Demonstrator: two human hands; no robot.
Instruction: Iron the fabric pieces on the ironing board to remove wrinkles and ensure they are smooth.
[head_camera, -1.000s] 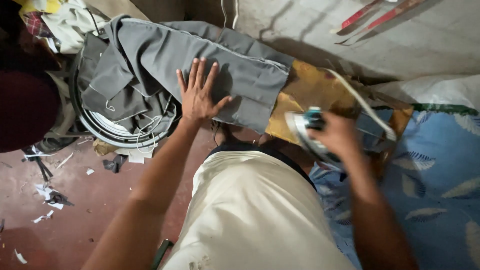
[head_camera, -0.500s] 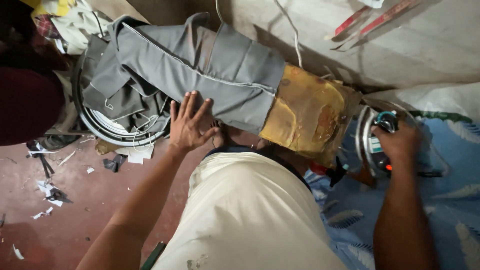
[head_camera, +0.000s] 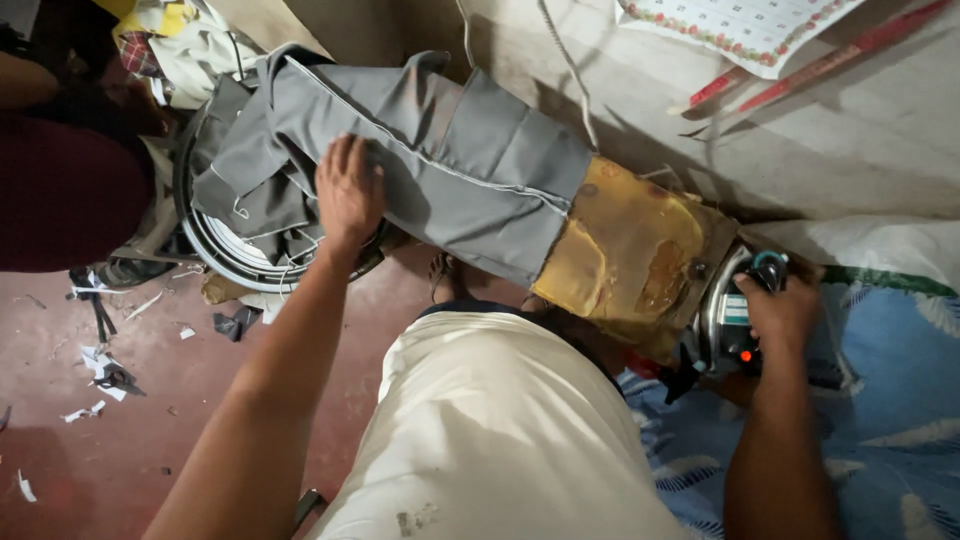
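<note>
A grey garment (head_camera: 470, 160) lies draped over a narrow ironing board with a worn yellow-brown cover (head_camera: 630, 250). My left hand (head_camera: 350, 190) rests on the garment's left part, fingers bent into the fabric where it hangs off the board's end. My right hand (head_camera: 785, 310) grips the handle of an electric iron (head_camera: 725, 320), which stands at the right end of the board with a red light showing. A white cord (head_camera: 570, 70) runs up the wall behind the board.
A round metal fan guard (head_camera: 215, 245) sits under the hanging cloth on the red floor (head_camera: 130, 440), with paper scraps around. A person in dark red (head_camera: 60, 190) sits at the left. Blue patterned cloth (head_camera: 890, 400) lies at the right, a calendar (head_camera: 740, 30) on the wall.
My right hand has carried the iron off the garment to the board's right end. My left hand has slid left along the grey cloth toward its hanging end.
</note>
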